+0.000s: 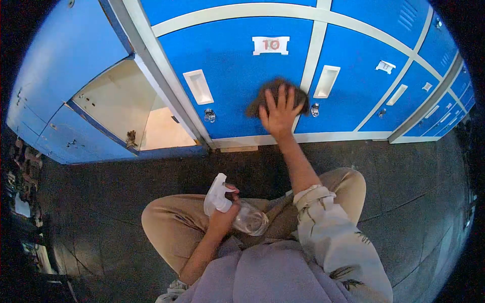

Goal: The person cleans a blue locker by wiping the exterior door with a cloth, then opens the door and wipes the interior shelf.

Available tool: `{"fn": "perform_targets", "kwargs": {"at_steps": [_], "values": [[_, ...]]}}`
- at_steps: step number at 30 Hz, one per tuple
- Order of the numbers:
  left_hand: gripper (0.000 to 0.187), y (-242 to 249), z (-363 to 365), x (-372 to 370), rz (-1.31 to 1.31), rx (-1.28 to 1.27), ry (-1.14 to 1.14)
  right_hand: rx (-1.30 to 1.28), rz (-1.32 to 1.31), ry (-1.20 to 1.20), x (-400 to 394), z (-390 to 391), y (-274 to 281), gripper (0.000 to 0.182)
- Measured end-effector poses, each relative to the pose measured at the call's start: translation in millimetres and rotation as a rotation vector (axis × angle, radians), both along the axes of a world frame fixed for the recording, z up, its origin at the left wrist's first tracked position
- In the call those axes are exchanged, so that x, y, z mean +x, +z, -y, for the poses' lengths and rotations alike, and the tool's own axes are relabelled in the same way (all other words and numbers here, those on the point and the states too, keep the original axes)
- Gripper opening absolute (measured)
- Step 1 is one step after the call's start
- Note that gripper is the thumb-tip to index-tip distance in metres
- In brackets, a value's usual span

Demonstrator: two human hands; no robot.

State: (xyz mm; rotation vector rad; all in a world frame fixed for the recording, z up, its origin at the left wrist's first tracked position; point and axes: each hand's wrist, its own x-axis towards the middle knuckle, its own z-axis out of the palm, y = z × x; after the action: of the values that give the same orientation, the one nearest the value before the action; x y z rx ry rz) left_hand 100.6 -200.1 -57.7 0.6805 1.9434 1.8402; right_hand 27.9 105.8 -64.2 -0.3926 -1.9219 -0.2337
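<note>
My right hand (281, 112) lies with spread fingers on a dark brown cloth (260, 103), pressing it flat against the blue locker door (232, 55) marked 10, near the door's lower right edge. The cloth is slightly blurred. Low over my lap, my left hand (226, 212) is wrapped round the neck of a clear spray bottle (251, 220). Its white spray head (217, 194) points up and away from me, and the bottle's body tilts down to the right.
More blue lockers (364, 76) with white handles and small metal locks stretch right. At the left an open compartment (121, 96) shows a pale inside. My crossed legs (172, 222) rest on the dark floor (111, 202) before the lockers.
</note>
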Motion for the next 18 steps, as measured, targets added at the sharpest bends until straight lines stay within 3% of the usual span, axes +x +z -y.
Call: {"fn": "perform_targets", "kwargs": {"at_steps": [2, 4, 6, 9, 13, 18], "values": [[0.036, 11.3, -1.4, 4.0, -0.034, 0.008, 0.011, -0.109, 0.234, 0.018, 12.9, 9.2, -49.4, 0.051], [0.036, 15.5, -0.9, 4.2, -0.002, 0.050, 0.000, -0.079, 0.273, 0.055, 20.0, 12.7, -92.8, 0.050], [0.036, 11.3, 2.8, 3.0, 0.103, 0.122, -0.030, -0.153, 0.333, 0.071, 28.3, 19.5, -107.8, 0.049], [0.035, 18.1, 4.0, 1.7, -0.133, -0.040, -0.009, -0.206, 0.387, 0.052, 24.3, 21.9, -105.4, 0.050], [0.034, 11.9, 4.4, 8.1, 0.010, 0.065, -0.005, -0.179, 0.325, -0.001, 14.7, 29.0, -42.6, 0.051], [0.034, 11.4, -1.9, 7.6, -0.039, 0.038, 0.027, 0.052, 0.075, 0.084, -10.6, 35.8, 114.2, 0.058]]}}
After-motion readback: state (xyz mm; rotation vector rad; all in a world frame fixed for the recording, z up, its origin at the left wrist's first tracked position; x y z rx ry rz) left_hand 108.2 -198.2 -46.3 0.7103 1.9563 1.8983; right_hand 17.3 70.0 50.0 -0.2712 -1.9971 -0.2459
